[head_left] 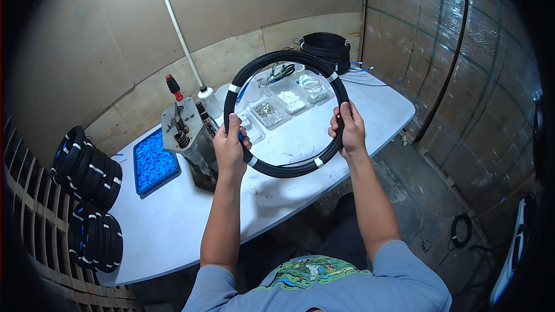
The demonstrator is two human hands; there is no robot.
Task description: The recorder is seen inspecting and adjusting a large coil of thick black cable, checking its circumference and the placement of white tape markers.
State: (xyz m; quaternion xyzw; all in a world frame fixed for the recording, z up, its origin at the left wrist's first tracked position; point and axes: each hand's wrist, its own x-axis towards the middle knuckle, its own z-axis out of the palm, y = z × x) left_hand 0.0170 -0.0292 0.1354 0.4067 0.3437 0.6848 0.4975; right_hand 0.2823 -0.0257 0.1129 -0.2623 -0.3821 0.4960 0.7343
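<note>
I hold a black coil of cable [277,60], bound at several spots with white tape, upright above the white table [173,219]. My left hand [230,141] grips the coil's left lower side, where a bit of blue shows between the fingers. My right hand [347,130] grips its right side. The coil forms a wide ring, and through it I see clear plastic trays [277,107] with small white parts.
A blue tray of small blue pieces [153,162] lies at the left. Beside it stands a grey metal press tool with a red-topped handle [185,130]. Stacks of finished black coils [87,170] rest at the table's left end, more coils [328,46] at the far end. Cardboard walls surround the table.
</note>
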